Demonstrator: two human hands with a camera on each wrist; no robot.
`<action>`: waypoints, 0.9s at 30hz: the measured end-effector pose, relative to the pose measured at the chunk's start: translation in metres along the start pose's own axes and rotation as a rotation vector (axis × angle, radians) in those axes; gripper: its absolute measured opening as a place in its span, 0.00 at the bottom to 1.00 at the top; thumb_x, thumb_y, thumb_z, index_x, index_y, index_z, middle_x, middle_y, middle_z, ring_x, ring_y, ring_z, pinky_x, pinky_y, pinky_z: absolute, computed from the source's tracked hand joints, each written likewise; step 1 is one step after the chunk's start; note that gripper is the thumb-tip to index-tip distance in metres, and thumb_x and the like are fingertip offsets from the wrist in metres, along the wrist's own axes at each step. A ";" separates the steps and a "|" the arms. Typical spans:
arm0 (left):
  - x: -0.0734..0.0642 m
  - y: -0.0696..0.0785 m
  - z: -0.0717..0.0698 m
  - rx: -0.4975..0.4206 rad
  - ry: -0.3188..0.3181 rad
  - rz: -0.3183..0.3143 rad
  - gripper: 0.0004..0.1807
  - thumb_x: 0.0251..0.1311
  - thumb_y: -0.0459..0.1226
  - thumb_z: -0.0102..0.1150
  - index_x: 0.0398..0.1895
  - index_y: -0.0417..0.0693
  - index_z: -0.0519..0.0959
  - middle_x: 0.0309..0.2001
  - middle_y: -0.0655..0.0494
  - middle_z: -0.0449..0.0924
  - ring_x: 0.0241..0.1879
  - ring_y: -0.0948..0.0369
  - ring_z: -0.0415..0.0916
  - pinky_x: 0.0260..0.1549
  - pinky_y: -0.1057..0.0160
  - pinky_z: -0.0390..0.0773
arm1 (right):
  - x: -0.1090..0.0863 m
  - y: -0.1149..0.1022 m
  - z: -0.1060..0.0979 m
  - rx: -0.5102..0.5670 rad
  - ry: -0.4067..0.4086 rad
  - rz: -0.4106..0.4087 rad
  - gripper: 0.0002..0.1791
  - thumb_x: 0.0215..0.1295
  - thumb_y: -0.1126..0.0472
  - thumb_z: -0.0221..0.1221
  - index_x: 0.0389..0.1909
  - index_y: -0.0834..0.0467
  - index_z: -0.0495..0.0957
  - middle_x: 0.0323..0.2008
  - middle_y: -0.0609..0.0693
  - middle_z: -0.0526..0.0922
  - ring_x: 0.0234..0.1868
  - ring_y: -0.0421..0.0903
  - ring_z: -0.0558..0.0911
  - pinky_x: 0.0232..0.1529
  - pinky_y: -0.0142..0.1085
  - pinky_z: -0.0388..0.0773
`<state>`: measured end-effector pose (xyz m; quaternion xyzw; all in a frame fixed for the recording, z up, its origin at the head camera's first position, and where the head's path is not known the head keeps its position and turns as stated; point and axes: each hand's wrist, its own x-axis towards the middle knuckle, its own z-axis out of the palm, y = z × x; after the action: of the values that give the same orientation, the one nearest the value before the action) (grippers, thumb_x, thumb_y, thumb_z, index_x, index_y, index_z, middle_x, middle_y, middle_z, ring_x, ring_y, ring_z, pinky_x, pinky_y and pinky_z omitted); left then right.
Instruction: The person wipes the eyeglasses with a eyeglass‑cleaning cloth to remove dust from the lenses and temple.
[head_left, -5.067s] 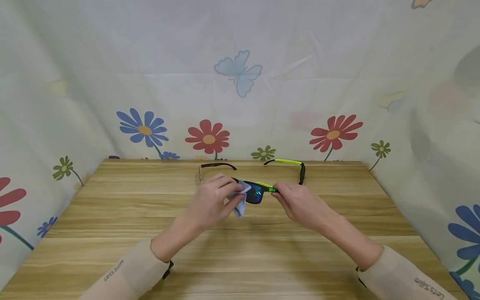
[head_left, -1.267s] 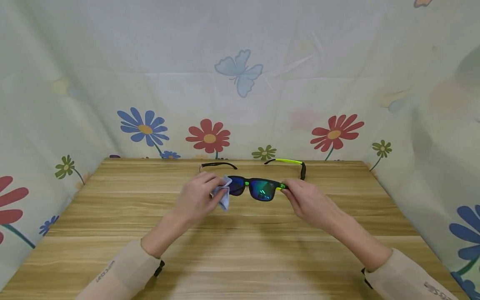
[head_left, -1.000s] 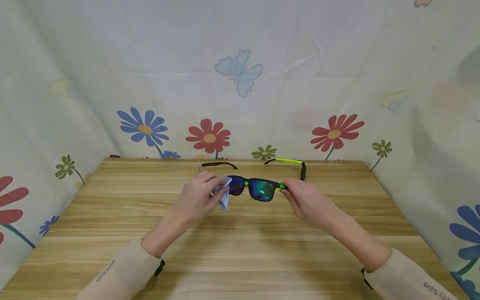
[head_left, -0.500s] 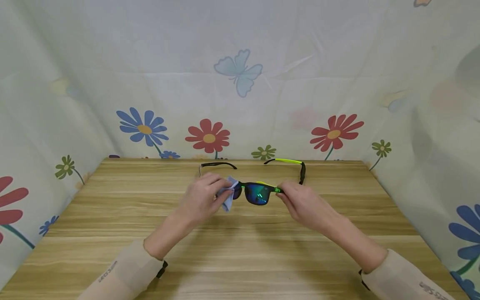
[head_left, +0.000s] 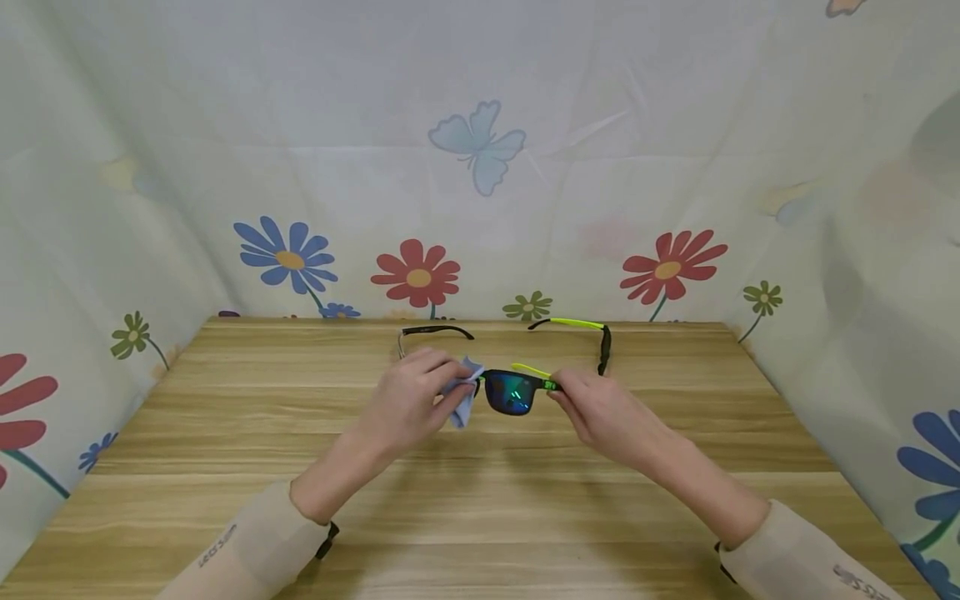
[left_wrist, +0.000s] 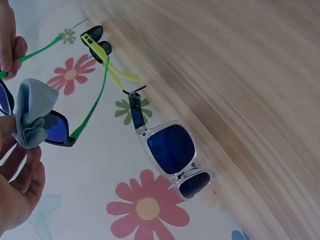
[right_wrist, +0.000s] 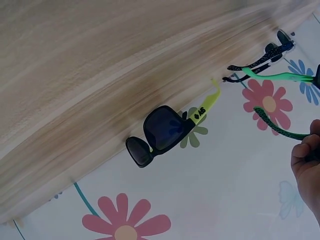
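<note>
My left hand (head_left: 412,400) pinches a folded light blue cloth (head_left: 463,410) round one lens of a pair of sunglasses. These sunglasses (head_left: 510,393) have a black frame, green arms and mirrored blue-green lenses. Held above the table, they show one lens bare in the head view. My right hand (head_left: 603,414) grips them at the hinge end of the other arm. In the left wrist view the cloth (left_wrist: 37,107) wraps over the lens between thumb and fingers, with blue lens (left_wrist: 56,129) showing beside it. The right wrist view catches only part of the right hand (right_wrist: 309,165).
Behind the hands, white-framed sunglasses (left_wrist: 171,150) with blue lenses lie at the left on the wooden table (head_left: 480,517). Black sunglasses (right_wrist: 165,129) with yellow arms lie at the right. A flower-printed curtain (head_left: 337,183) encloses the back and sides.
Over the last second the left hand and cloth have shifted right, covering more of the left-hand lens. The held sunglasses have dipped slightly, and the right hand has moved a little left with them.
</note>
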<state>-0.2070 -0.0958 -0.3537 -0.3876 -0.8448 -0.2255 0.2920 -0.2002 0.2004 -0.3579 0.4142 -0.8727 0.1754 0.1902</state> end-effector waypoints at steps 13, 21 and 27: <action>-0.004 -0.007 0.000 0.008 -0.006 -0.041 0.09 0.58 0.35 0.76 0.40 0.43 0.87 0.38 0.54 0.86 0.41 0.57 0.82 0.42 0.60 0.84 | -0.001 0.000 -0.006 0.015 -0.021 0.043 0.08 0.73 0.65 0.62 0.48 0.61 0.74 0.33 0.47 0.78 0.30 0.40 0.74 0.34 0.34 0.81; -0.007 -0.014 -0.002 0.003 -0.024 -0.078 0.10 0.59 0.35 0.75 0.41 0.41 0.87 0.39 0.53 0.86 0.41 0.56 0.82 0.39 0.62 0.84 | -0.003 0.002 -0.010 0.014 0.005 0.035 0.09 0.77 0.59 0.56 0.47 0.63 0.75 0.32 0.47 0.78 0.29 0.39 0.73 0.33 0.33 0.81; -0.007 -0.017 -0.002 0.020 -0.023 -0.074 0.09 0.59 0.35 0.75 0.40 0.42 0.87 0.39 0.53 0.86 0.40 0.56 0.82 0.37 0.62 0.84 | -0.003 0.004 -0.011 0.014 0.027 0.006 0.19 0.81 0.50 0.45 0.46 0.62 0.75 0.32 0.47 0.77 0.29 0.39 0.72 0.32 0.33 0.80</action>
<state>-0.2159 -0.1106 -0.3597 -0.3557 -0.8641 -0.2235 0.2774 -0.2003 0.2097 -0.3505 0.4105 -0.8700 0.1876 0.1986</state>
